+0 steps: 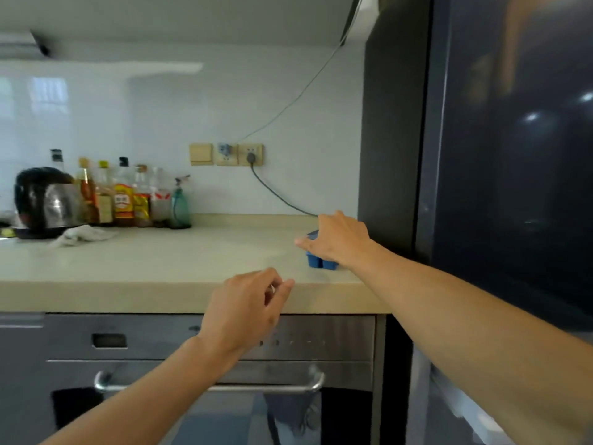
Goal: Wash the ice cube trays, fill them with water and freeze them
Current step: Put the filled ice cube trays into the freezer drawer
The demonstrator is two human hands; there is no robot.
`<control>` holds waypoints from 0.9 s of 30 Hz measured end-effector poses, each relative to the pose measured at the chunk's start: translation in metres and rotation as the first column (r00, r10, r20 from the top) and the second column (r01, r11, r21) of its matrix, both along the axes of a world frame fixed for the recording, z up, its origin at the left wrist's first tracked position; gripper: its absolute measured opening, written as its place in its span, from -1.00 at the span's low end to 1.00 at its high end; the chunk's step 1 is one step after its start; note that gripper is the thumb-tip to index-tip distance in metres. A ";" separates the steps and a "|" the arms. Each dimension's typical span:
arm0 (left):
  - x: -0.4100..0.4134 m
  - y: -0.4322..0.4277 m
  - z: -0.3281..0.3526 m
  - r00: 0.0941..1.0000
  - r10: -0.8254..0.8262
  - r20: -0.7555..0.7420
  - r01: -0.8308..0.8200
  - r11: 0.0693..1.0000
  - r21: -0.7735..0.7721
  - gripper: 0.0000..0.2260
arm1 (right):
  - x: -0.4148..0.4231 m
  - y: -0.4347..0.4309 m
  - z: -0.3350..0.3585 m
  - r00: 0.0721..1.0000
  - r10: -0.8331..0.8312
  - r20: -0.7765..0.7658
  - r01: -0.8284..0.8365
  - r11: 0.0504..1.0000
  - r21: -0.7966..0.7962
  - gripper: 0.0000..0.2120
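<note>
Right hand (340, 240) covers blue ice cube tray (316, 262); fingers' grip cannot be told; left hand (244, 309) loosely curled, empty.

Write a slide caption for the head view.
Right hand holds a blue ice cube tray on the countertop; left hand hovers, loosely curled.

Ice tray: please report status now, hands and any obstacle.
Right hand on top of blue ice tray, grip not visible. Left hand loosely curled, empty, over counter edge. Tray by fridge; no obstacle.
</note>
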State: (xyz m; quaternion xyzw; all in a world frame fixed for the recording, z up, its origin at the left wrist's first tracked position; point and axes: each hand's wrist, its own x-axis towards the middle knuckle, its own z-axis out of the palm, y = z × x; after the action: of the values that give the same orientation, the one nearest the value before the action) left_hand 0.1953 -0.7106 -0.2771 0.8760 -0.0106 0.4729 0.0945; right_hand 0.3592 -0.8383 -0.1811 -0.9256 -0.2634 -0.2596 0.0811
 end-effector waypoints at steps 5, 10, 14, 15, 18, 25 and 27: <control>0.001 0.007 0.010 0.999 0.041 -0.007 -0.041 0.999 -0.011 -0.68 | 0.017 0.001 -0.012 0.999 0.032 0.021 -0.034 0.992 0.118 -0.64; 0.041 -0.014 0.028 0.994 0.065 -0.086 -0.064 0.998 0.020 -0.71 | 0.015 -0.035 -0.009 0.994 0.105 0.027 -0.109 0.958 0.266 -0.68; 0.091 -0.039 0.043 0.964 0.059 -0.258 -0.067 0.998 -0.022 -0.63 | 0.006 -0.084 -0.009 0.985 0.160 0.068 -0.174 0.895 0.411 -0.66; 0.102 -0.045 0.046 0.948 0.055 -0.314 -0.065 0.998 -0.020 -0.59 | 0.003 -0.096 -0.010 0.982 0.171 0.076 -0.187 0.888 0.420 -0.69; 0.131 -0.055 0.052 0.881 0.100 -0.462 -0.094 0.995 0.036 -0.54 | -0.009 -0.130 -0.015 0.970 0.223 0.095 -0.241 0.862 0.446 -0.68; 0.136 -0.055 0.053 0.900 0.068 -0.430 -0.075 0.997 0.001 -0.82 | -0.033 -0.187 -0.034 0.939 0.285 0.192 -0.344 0.792 0.504 -0.65; 0.128 -0.064 0.053 0.932 0.028 -0.360 -0.037 0.999 -0.017 -0.81 | -0.035 -0.204 -0.046 0.929 0.293 0.228 -0.370 0.769 0.521 -0.68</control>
State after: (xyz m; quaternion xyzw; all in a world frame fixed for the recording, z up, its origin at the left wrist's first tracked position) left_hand 0.3229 -0.7741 -0.2238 0.9466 0.0268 0.3060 0.0975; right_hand 0.3240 -1.0427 -0.2272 -0.7808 -0.3407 -0.3675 0.3732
